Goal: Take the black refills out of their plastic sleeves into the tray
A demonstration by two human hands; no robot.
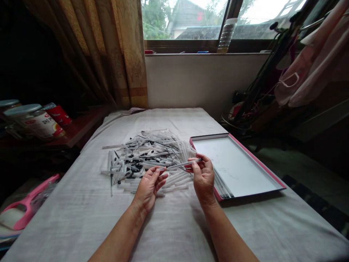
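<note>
A slim translucent pen [177,166] with a dark right end is held level between my two hands, above the near side of a pile of pen parts. My left hand [149,185] pinches its left end between thumb and fingertips; whether a small cap is in that pinch I cannot make out. My right hand [203,179] grips the pen near its dark end. The heap of parts [147,151] holds clear barrels, thin dark refills and small black pieces. Beside my right hand lies a shallow box [256,159] with a pink rim and white bottom. Several pens [224,186] lie along its left side.
A pale cloth [174,225] covers the table. Pink-handled scissors [28,203] lie at the left, below a dark red shelf [84,129] with lidded jars [38,122]. Behind are a curtain [120,54] and a windowsill bottle [227,35]. Pink cloth [316,62] hangs at the right.
</note>
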